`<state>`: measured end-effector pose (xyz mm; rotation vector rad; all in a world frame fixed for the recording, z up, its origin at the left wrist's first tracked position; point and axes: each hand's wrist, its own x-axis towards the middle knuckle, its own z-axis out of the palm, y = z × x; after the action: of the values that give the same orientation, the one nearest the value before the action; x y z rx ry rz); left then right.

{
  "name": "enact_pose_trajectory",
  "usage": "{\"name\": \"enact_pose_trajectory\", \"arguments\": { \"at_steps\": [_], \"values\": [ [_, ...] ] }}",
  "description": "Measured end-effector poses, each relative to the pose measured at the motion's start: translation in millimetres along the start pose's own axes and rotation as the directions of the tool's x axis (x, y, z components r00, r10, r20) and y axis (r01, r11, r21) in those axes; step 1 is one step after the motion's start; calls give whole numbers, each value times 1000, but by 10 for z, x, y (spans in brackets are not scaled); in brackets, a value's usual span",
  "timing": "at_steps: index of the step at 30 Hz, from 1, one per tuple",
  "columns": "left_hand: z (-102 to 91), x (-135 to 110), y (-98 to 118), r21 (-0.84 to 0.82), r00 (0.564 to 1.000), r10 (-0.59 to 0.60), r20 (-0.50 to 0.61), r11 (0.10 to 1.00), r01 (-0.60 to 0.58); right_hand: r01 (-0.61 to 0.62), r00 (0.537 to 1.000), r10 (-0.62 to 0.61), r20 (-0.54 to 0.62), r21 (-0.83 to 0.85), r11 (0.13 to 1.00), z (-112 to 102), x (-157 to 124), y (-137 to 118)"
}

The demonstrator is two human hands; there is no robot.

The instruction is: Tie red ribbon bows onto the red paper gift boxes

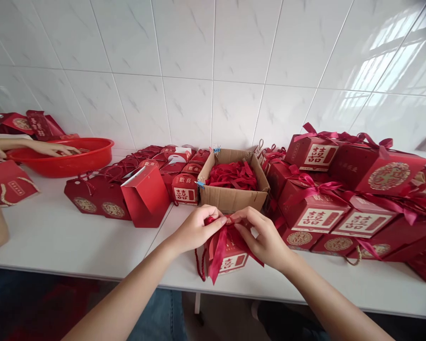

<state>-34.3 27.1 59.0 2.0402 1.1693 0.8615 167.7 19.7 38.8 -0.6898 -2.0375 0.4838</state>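
Right up close, nearer to the wearer than the cardboard box, a red gift box stands on the white table, with a glossy red ribbon at its top. The left hand has its grip clamped on the ribbon — thumb and forefinger pinched together — and the right hand pinches it too, just beside the left, fingers bent. A twisted red cord hangs down the gift box's left side, and one ribbon tail falls across its front.

Just beyond the hands, the cardboard box holds a loose heap of red ribbons; blue clips sit on its left edge. Left of the cardboard box, a red carton stands upright beside dark red boxes with round gold emblems. To its right rises a stack of red boxes, several tied with bows.

Well to the left of the cardboard box, a co-worker's hand reaches into a red basin, with more red packaging past it. Behind the cardboard box runs a tiled wall — pale, grey-veined, shiny at the right.
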Motion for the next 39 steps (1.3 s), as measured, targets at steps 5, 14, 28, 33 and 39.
{"name": "enact_pose_trajectory", "arguments": {
  "at_steps": [5,14,28,33,39],
  "values": [
    [6,68,-2,-24,1000,-11,12,1000,11,-6,999,5,-34,-35,999,-21,31,47],
    [101,91,-101,-127,995,-89,41,988,93,-67,995,68,-68,9,998,21,-37,171],
    [100,-24,-109,-244,978,-197,67,947,207,-89,993,96,-71,102,991,46,-85,296],
    [83,-69,-63,-323,968,-227,107,913,250,-90,994,99,-53,156,984,29,-97,266],
    [166,-80,-72,-375,979,-196,57,904,203,-162,981,185,-51,292,943,55,-68,205]
  ]
}}
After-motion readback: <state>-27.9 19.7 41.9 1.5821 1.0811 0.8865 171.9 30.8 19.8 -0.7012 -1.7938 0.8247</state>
